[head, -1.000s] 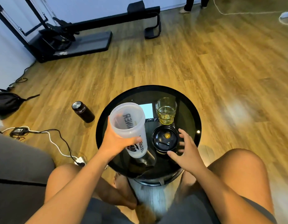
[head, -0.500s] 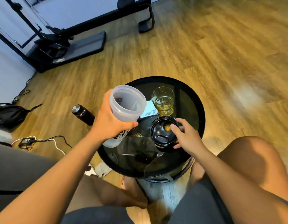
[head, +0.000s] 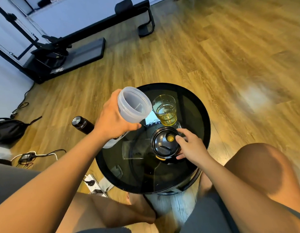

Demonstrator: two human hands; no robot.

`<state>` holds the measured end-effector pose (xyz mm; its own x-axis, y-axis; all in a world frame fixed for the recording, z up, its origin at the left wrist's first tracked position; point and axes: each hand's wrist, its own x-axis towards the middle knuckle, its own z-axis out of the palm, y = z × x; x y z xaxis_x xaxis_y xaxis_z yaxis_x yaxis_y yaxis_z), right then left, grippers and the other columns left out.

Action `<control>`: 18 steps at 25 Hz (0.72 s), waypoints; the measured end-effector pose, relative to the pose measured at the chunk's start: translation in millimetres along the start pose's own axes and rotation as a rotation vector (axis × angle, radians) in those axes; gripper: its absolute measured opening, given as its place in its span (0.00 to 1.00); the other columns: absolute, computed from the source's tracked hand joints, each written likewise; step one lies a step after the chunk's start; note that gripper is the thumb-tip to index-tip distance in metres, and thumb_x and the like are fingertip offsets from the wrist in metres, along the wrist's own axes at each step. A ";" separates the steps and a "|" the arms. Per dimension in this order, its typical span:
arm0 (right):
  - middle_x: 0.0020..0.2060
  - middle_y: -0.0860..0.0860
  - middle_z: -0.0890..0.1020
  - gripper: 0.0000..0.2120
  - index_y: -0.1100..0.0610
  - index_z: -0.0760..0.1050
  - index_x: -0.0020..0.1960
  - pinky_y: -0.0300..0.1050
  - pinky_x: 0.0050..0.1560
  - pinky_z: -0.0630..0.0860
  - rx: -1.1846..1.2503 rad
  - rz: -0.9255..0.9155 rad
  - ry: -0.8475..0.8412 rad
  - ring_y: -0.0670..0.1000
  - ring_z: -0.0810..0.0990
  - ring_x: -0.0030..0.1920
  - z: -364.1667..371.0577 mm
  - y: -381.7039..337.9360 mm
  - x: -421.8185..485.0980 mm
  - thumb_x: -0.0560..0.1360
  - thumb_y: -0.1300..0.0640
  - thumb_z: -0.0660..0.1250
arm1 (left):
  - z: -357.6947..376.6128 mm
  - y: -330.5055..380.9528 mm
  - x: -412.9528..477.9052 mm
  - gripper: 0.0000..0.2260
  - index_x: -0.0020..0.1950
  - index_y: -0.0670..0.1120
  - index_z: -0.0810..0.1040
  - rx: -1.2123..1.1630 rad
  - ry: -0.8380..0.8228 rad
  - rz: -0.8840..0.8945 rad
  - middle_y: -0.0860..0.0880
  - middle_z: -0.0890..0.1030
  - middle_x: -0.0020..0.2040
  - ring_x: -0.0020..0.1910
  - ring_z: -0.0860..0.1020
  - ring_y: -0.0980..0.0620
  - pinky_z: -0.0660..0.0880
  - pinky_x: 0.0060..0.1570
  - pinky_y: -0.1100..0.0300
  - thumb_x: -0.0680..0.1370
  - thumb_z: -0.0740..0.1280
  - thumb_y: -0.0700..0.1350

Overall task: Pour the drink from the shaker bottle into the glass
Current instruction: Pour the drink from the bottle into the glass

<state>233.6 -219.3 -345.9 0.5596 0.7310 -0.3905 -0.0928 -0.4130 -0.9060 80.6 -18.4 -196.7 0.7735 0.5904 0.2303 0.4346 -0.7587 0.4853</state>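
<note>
My left hand (head: pixel 114 122) grips the translucent shaker bottle (head: pixel 133 105), lidless, tilted with its open mouth toward me; it looks empty. Just right of it a glass (head: pixel 165 110) stands on the round black table (head: pixel 201 132), partly filled with yellow drink. The black shaker lid (head: pixel 163 143) lies upside down in front of the glass, a yellow spot in its middle. My right hand (head: pixel 190 146) rests on the lid's right edge, fingers curled around its rim.
A dark flask (head: pixel 82 124) stands on the wooden floor left of the table. Cables and a power strip (head: pixel 91 182) lie near my left leg, a black bag (head: pixel 8 130) at far left, and an exercise machine (head: pixel 61 52) by the wall. A phone (head: pixel 151 118) lies behind the bottle.
My left hand has lifted the bottle off the table and tilted its mouth toward me. My right hand moved from beside the lid onto its rim.
</note>
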 end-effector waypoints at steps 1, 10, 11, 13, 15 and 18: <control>0.58 0.54 0.79 0.18 0.43 0.69 0.71 0.51 0.45 0.85 0.002 0.000 0.000 0.52 0.87 0.31 0.1 -0.2 0.1 0.82 0.49 0.60 | 0.6 1.8 3.3 0.46 0.68 0.64 0.65 0.019 -0.008 0.001 0.73 0.72 0.59 0.58 0.75 0.65 0.75 0.51 0.58 0.54 0.82 0.58; 0.58 0.54 0.79 0.18 0.42 0.69 0.70 0.42 0.39 0.84 0.022 0.000 -0.008 0.50 0.87 0.31 0.0 0.1 2.5 0.81 0.48 0.61 | 11.5 14.2 20.5 0.45 0.66 0.60 0.66 0.147 -0.039 -0.028 0.57 0.77 0.58 0.56 0.78 0.47 0.79 0.52 0.41 0.52 0.80 0.59; 0.58 0.54 0.79 0.18 0.42 0.69 0.70 0.42 0.39 0.84 0.023 -0.001 -0.009 0.50 0.87 0.31 0.0 0.2 2.8 0.81 0.48 0.61 | 11.8 14.7 21.5 0.44 0.66 0.60 0.67 0.160 -0.040 -0.030 0.57 0.77 0.58 0.56 0.78 0.47 0.79 0.52 0.41 0.52 0.80 0.59; 0.59 0.54 0.79 0.17 0.42 0.69 0.70 0.42 0.40 0.84 0.023 -0.001 -0.010 0.50 0.87 0.31 0.2 0.7 3.1 0.81 0.48 0.61 | 11.2 15.9 23.8 0.44 0.65 0.59 0.67 0.186 -0.048 -0.049 0.56 0.78 0.57 0.55 0.77 0.46 0.78 0.51 0.41 0.53 0.81 0.57; 0.59 0.54 0.79 0.17 0.42 0.69 0.70 0.44 0.41 0.84 0.022 0.000 -0.012 0.50 0.87 0.31 0.6 1.0 3.4 0.81 0.48 0.61 | 10.8 16.9 25.5 0.43 0.66 0.58 0.68 0.209 -0.064 -0.066 0.55 0.78 0.57 0.55 0.77 0.44 0.78 0.52 0.41 0.53 0.82 0.55; 0.59 0.54 0.79 0.18 0.42 0.69 0.71 0.42 0.40 0.84 0.022 0.001 -0.015 0.50 0.87 0.32 1.4 0.1 2.2 0.81 0.48 0.61 | 10.6 19.4 26.4 0.43 0.66 0.57 0.68 0.239 -0.081 -0.082 0.54 0.78 0.57 0.56 0.77 0.44 0.77 0.53 0.41 0.54 0.83 0.54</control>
<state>233.6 -217.0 -347.2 0.5468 0.7388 -0.3939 -0.1118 -0.4018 -0.9089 114.3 -20.5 -190.1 0.7614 0.6360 0.1256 0.5865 -0.7583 0.2846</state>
